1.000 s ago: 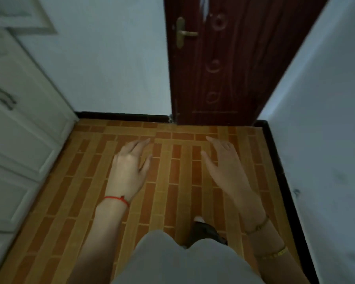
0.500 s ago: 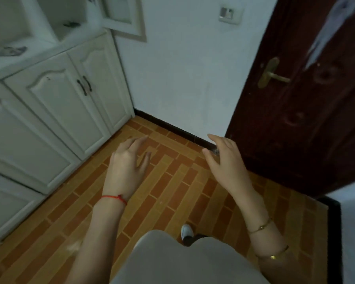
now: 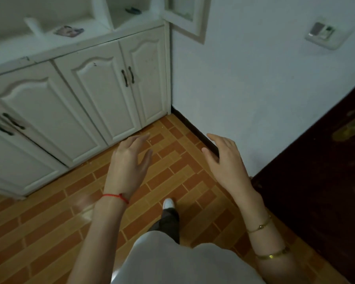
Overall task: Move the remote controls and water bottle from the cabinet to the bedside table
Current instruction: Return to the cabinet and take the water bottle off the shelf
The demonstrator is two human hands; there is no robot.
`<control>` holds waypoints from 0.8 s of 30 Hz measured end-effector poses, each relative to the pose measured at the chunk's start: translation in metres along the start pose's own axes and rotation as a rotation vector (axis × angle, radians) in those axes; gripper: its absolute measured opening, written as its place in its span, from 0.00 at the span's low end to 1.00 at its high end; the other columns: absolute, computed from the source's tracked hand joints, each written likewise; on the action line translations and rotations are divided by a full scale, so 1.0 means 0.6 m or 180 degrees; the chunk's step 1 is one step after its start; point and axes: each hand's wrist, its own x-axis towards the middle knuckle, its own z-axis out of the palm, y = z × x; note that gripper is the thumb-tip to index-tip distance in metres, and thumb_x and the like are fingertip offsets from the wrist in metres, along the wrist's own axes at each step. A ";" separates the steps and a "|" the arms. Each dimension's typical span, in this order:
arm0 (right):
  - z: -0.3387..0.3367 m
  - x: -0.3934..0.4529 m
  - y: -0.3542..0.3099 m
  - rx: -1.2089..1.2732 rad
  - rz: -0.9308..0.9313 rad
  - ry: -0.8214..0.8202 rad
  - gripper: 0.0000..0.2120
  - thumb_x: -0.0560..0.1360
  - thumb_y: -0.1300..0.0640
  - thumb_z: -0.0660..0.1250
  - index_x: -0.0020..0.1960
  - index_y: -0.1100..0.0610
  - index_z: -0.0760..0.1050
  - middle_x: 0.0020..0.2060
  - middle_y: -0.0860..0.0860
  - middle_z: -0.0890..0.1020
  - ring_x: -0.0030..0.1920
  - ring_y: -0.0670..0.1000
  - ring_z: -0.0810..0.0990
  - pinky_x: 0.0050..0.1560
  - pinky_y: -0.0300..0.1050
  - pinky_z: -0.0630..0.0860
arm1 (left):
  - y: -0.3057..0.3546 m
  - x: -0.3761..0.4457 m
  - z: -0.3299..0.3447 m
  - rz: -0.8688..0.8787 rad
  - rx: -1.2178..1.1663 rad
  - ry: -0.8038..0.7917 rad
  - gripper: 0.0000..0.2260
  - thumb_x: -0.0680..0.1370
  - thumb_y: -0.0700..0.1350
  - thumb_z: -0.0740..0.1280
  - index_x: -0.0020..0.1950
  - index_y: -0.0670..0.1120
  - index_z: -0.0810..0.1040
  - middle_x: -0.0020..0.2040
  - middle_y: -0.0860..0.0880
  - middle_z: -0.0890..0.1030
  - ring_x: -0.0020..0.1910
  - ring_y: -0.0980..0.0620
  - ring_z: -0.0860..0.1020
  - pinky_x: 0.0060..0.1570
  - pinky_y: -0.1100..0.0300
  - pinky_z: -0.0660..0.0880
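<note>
Above the tiled floor (image 3: 49, 232), left hand (image 3: 128, 167) and right hand (image 3: 226, 162) hover, fingers relaxed.

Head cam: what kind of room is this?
Likely a room in a home, near its door: white cabinet with an open shelf, brick-pattern tiled floor, dark wooden door. Both hands, left and right, hold nothing.

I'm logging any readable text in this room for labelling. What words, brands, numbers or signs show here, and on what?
None can be read.
Flat printed item on the white cabinet shelf: print too blurred.
White wall switch plate: markings too small and blurred.
</note>
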 end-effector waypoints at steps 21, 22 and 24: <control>0.104 0.649 -0.056 0.0181 -0.0450 -0.0016 0.21 0.82 0.49 0.59 0.74 0.52 0.66 0.68 0.49 0.73 0.70 0.46 0.65 0.66 0.35 0.59 | -0.139 0.590 0.047 -0.0110 -0.0015 0.0173 0.18 0.80 0.46 0.64 0.70 0.48 0.72 0.62 0.48 0.78 0.63 0.49 0.74 0.63 0.55 0.71; 0.109 0.670 -0.058 0.0171 -0.0449 -0.0035 0.21 0.82 0.49 0.59 0.74 0.52 0.66 0.68 0.49 0.73 0.71 0.46 0.66 0.66 0.35 0.59 | -0.146 0.609 0.047 -0.0129 -0.0025 0.0162 0.18 0.80 0.47 0.64 0.70 0.48 0.72 0.63 0.48 0.78 0.63 0.49 0.74 0.63 0.54 0.72; 0.121 0.710 -0.062 0.0158 -0.0454 -0.0069 0.22 0.82 0.49 0.59 0.74 0.52 0.66 0.68 0.49 0.73 0.71 0.47 0.66 0.66 0.35 0.59 | -0.161 0.645 0.048 -0.0172 -0.0047 0.0167 0.18 0.80 0.46 0.64 0.70 0.48 0.72 0.63 0.48 0.78 0.63 0.48 0.75 0.63 0.51 0.73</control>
